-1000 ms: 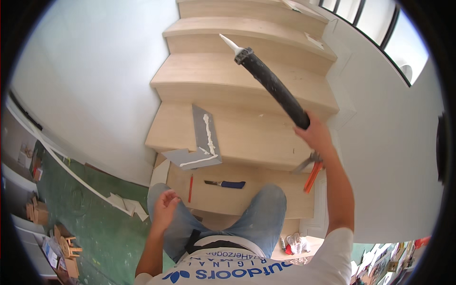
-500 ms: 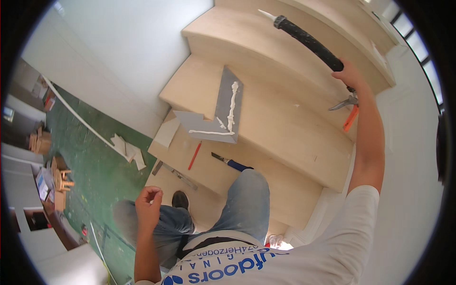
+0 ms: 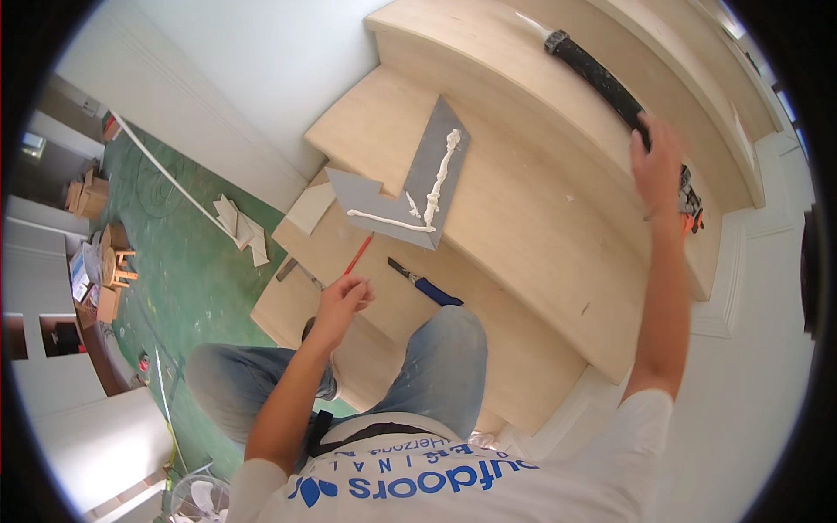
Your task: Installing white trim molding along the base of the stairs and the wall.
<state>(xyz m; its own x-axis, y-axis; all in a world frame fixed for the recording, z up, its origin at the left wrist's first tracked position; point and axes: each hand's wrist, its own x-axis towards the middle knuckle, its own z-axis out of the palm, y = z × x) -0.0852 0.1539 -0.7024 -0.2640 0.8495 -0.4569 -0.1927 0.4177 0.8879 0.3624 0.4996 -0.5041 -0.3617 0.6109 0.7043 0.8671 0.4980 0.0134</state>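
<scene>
My right hand [image 3: 656, 170] is closed on a black caulking gun [image 3: 593, 70] with a white nozzle, low over an upper wooden step [image 3: 462, 39] at the right. My left hand [image 3: 342, 301], fingers loosely curled and apart with nothing visible in them, is above the lower step, just below a red pencil [image 3: 358, 251]. A gray angled board [image 3: 423, 166] with thick white adhesive lines rests on the middle tread. A blue-handled knife [image 3: 427, 285] and a metal ruler [image 3: 305, 275] lie on the lower step, beside a pale offcut [image 3: 309, 207].
White walls [image 3: 218, 78] flank the curved staircase. Down at the left is a green floor [image 3: 174, 270] with offcuts [image 3: 248, 235], a long white strip [image 3: 174, 187], cardboard boxes [image 3: 91, 192], a wooden stool [image 3: 116, 266] and a fan [image 3: 199, 501]. My bent knees are over the lower steps.
The view has turned rightward. My right hand has lowered the caulking gun toward the upper step at the right. My left hand has moved forward and rightward toward the pencil.
</scene>
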